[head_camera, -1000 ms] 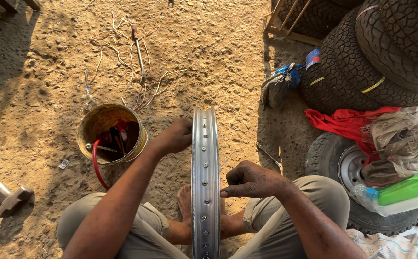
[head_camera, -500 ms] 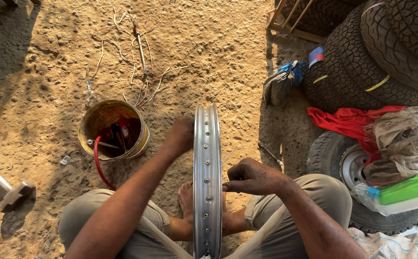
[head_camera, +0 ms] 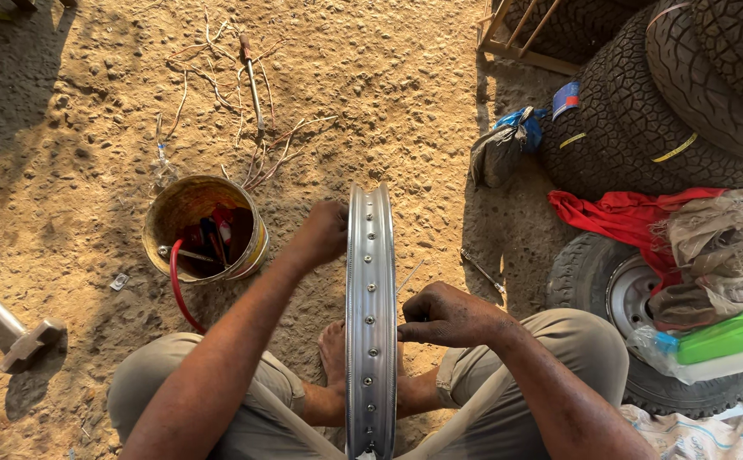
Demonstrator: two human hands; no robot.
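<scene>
I have a bare, shiny silver metal wheel rim standing upright on edge on the sandy ground, between my knees and just in front of my bare feet. My left hand is closed around the rim's far left edge and steadies it. My right hand presses against the right flank with its fingers curled tight, pinched, I think, on something small at a spoke hole, though the view is too poor to be sure what. Judging from this, the work is early: a row of small fittings sits along the rim's inner channel, but I see no spokes laced and no hub.

To my left stands a dented yellow metal bucket holding tools and a red hose that loops out over its rim. Thin loose spokes lie scattered on the ground beyond it, and a grey metal hammer lies at far left. To my right are stacked black knobbly tyres, a red cloth and a small spanner. Nothing crowds the rim itself; the bucket is the nearest obstacle.
</scene>
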